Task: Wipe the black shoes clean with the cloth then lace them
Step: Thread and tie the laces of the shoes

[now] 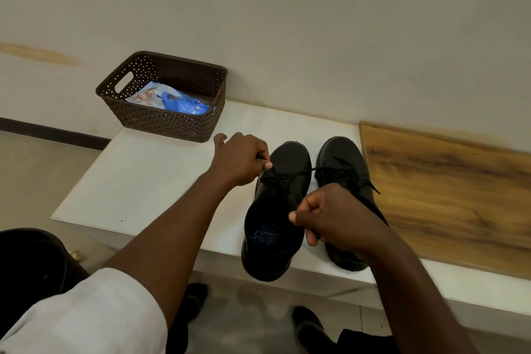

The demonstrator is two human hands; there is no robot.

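Two black shoes stand side by side on the white bench (149, 181), toes pointing at the wall. The left shoe (275, 210) has its heel over the front edge. The right shoe (344, 164) is partly hidden behind my right hand. My left hand (241, 161) pinches one end of the left shoe's black lace (290, 175) at the shoe's left side. My right hand (330, 215) is fisted above the left shoe's opening, apparently on the lace's other end; the lace itself is hidden inside the fist. No cloth is visible.
A brown woven basket (163, 121) with a blue and white packet (175, 100) sits at the bench's far left corner. A wooden board (448, 190) lies on the bench to the right of the shoes. The wall runs close behind. My feet are on the floor below.
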